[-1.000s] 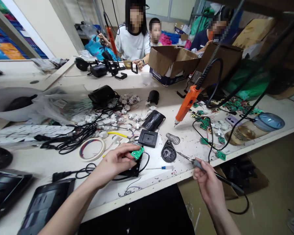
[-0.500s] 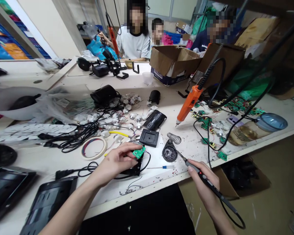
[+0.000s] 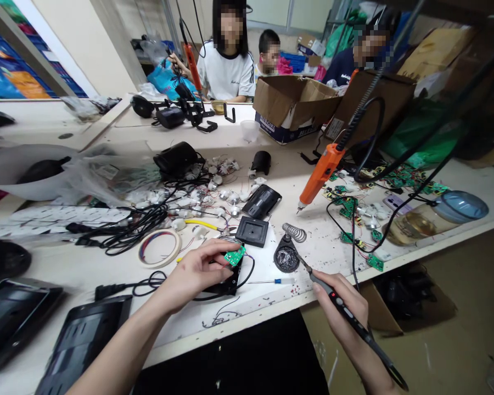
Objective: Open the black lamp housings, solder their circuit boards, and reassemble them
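- Green board (image 3: 234, 255) pinched by the left hand (image 3: 197, 271) over a black housing (image 3: 226, 282) on the worktop (image 3: 271, 164).
- Right hand (image 3: 340, 307) clenched around a soldering iron (image 3: 337, 302), its tip at the stand (image 3: 287, 258).

The room is evenly and fairly brightly lit from above, with only soft, short shadows under the clutter on the pale desk (image 3: 107, 269). No harsh glare shows. The wide lens bends straight lines near the edges and stretches the corners. The middle is sharp; the far left side and the dark bars at upper right look smeared. Faces are pixelated.
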### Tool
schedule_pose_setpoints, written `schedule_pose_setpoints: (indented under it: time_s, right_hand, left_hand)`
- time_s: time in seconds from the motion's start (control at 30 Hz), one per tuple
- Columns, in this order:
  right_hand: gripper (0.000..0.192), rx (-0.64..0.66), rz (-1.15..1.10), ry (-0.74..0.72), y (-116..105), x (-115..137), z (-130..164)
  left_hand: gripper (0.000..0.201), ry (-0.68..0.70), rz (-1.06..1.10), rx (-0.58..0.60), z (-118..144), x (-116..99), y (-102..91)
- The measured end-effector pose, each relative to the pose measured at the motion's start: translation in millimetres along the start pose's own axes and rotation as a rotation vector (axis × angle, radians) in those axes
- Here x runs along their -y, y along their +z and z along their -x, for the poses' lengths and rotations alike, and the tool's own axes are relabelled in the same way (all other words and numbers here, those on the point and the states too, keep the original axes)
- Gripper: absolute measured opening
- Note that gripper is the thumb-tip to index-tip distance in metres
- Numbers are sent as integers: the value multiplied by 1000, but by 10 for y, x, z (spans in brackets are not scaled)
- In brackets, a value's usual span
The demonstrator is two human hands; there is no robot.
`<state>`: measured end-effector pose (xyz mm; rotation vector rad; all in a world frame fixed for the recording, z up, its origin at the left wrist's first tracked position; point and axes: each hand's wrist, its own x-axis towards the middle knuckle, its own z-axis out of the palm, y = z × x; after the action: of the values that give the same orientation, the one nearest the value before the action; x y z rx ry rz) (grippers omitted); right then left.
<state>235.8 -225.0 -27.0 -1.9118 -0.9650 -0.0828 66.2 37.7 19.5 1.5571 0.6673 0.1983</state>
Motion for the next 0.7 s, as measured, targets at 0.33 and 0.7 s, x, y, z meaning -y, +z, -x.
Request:
schedule_pose_setpoints:
  time_s: [0.33, 0.7]
  right_hand:
    - [19, 37, 37, -85, 1, -21, 23]
    - [17, 30, 28, -4, 0, 31, 0]
  left_hand:
    - [43, -9, 23, 12, 0, -13, 13]
    - [44, -6, 71, 24, 10, 1, 5]
